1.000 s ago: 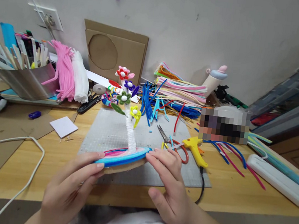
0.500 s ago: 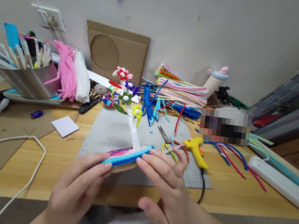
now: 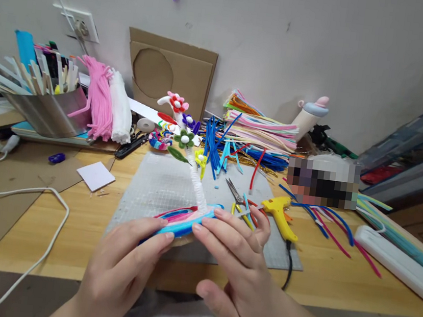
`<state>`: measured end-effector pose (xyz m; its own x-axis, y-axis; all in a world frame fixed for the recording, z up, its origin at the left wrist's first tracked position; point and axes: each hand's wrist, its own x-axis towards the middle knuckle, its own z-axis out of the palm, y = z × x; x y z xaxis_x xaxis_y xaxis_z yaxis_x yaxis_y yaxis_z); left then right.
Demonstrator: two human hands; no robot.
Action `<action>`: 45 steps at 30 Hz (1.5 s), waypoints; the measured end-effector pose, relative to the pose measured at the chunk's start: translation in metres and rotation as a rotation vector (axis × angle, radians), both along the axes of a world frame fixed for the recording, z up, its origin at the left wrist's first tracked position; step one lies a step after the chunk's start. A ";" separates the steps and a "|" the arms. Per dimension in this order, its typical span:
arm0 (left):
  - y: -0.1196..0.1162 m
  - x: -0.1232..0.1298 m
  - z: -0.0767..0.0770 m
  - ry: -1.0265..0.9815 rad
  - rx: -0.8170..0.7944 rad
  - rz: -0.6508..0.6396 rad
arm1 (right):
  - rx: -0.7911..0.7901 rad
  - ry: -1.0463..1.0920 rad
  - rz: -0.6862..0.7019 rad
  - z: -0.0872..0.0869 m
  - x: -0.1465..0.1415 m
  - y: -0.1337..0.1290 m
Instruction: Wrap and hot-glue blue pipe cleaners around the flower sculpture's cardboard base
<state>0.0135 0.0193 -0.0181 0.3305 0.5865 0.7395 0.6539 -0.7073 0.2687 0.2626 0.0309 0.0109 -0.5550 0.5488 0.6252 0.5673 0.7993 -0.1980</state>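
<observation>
A pipe-cleaner flower ornament (image 3: 199, 190) leans leftward between my hands. It has a white wrapped stem topped with red, purple, green and yellow flowers. Its flat base (image 3: 184, 225) is wound in pink, red and blue, with a light-blue and blue rim facing me and a cardboard-like underside. My left hand (image 3: 122, 258) is closed on the base's left edge. At the right part of the rim, my right hand (image 3: 234, 269) rests its fingertips, with the thumb spread away and the fingers stretched out.
Beneath lies a grey cutting mat (image 3: 142, 186) with scissors (image 3: 236, 190) and a yellow glue gun (image 3: 279, 216) at its right. Pipe-cleaner bundles (image 3: 261, 126) line the back. A metal container of sticks (image 3: 51, 113) stands left; a white cable (image 3: 62, 207) crosses the table's left side.
The base has turned and tilted slightly, showing more of its coloured top. My left hand has moved a little right with it; my right fingertips stay on the rim. The view has shifted slightly.
</observation>
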 end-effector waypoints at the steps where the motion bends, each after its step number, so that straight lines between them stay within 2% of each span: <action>1: 0.000 0.001 0.000 0.005 0.003 -0.004 | -0.002 -0.004 0.006 0.000 -0.001 0.000; 9: 0.000 0.005 -0.001 0.025 0.013 -0.022 | 0.040 -0.062 -0.012 -0.004 0.000 0.002; 20: 0.002 0.008 0.003 0.040 0.026 -0.031 | 0.004 0.006 -0.005 -0.006 -0.004 0.005; 23: 0.002 0.009 0.004 0.035 0.026 -0.032 | 0.014 0.118 -0.003 -0.006 -0.005 0.004; 26: 0.003 0.011 0.006 0.026 0.043 -0.011 | 0.082 0.312 -0.086 -0.007 -0.010 0.002; 28: 0.004 0.013 0.007 0.020 0.054 -0.001 | 0.100 0.357 -0.139 -0.007 -0.014 0.002; 42: 0.003 0.019 0.010 0.015 0.035 0.005 | 0.106 0.317 -0.153 -0.008 -0.027 0.006; 45: 0.003 0.020 0.010 0.015 0.040 0.017 | 0.090 0.292 -0.106 -0.007 -0.027 0.005</action>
<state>0.0330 0.0221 -0.0081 0.3318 0.5622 0.7575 0.6695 -0.7061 0.2307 0.2353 0.0358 0.0040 -0.2878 0.5291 0.7983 0.5784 0.7604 -0.2954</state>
